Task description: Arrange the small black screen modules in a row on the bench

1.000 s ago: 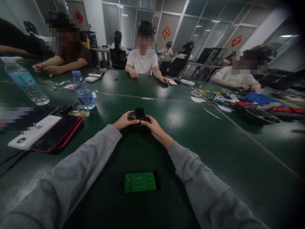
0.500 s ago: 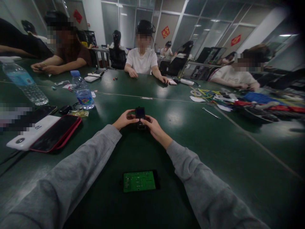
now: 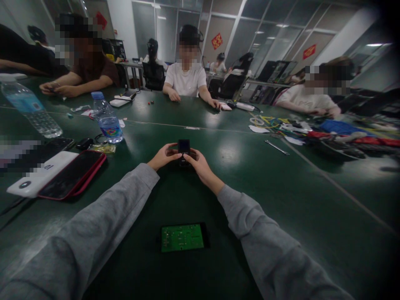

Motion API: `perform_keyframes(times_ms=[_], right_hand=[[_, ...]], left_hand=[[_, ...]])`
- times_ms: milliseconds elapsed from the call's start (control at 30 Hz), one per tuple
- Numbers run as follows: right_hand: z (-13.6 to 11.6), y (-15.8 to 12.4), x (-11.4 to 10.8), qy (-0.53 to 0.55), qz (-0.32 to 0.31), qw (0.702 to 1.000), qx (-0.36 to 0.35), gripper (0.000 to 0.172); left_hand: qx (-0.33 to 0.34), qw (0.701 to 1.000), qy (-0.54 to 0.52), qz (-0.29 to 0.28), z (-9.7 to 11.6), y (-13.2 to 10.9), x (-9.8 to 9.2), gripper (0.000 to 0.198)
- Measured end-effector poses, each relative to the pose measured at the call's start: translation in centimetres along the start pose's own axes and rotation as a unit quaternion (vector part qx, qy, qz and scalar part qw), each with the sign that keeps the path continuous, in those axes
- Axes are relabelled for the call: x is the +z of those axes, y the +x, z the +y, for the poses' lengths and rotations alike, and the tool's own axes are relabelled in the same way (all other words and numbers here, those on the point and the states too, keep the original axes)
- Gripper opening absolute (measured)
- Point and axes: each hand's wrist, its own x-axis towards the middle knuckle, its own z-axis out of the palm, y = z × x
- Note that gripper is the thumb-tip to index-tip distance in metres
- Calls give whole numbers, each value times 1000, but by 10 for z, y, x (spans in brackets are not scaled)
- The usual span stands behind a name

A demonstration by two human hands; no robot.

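Moved: black device (image 3: 184,146) was slightly tilted a second ago, now near square to the view; both hands roughly where they were.
Bench (image 3: 250,187): dark green top, pale seam lines, carries everything below.
Co-worker (image 3: 186,79): white T-shirt, across the bench, forearms at its far side.
Cable heap (image 3: 337,133): right side, mixed blue, red, yellow.
Bottles: blue-capped bottle (image 3: 109,123) on the left, clear bottle (image 3: 29,106) farther left.
Left hand (image 3: 164,157): gripping device's left side, thumb at front.
Right hand (image 3: 201,166): gripping its right side, thumb near the other thumb.
Phone (image 3: 73,175): red case, left of left sleeve, against white slab (image 3: 40,173).
Circuit board (image 3: 182,237): green, in black frame, flat between the forearms.
Wrench (image 3: 277,147): right of the hands, well apart.
Device position: between both hands, beyond the board; can't tell if it touches the bench.
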Motion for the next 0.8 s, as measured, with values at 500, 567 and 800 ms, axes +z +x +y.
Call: perform_keyframes(times_ms=[500,567,800], right_hand=[[7,12,-24,-342,153,927,-9,39],[5,11,-23,-345,166,924,-16,40],[7,-2,-13,-346,107,916,-174,72]], left_hand=[[56,993,100,3,-22,9,-7,64],[65,993,101,0,-23,9,-8,60],[97,992,83,16,-22,9,-7,42]])
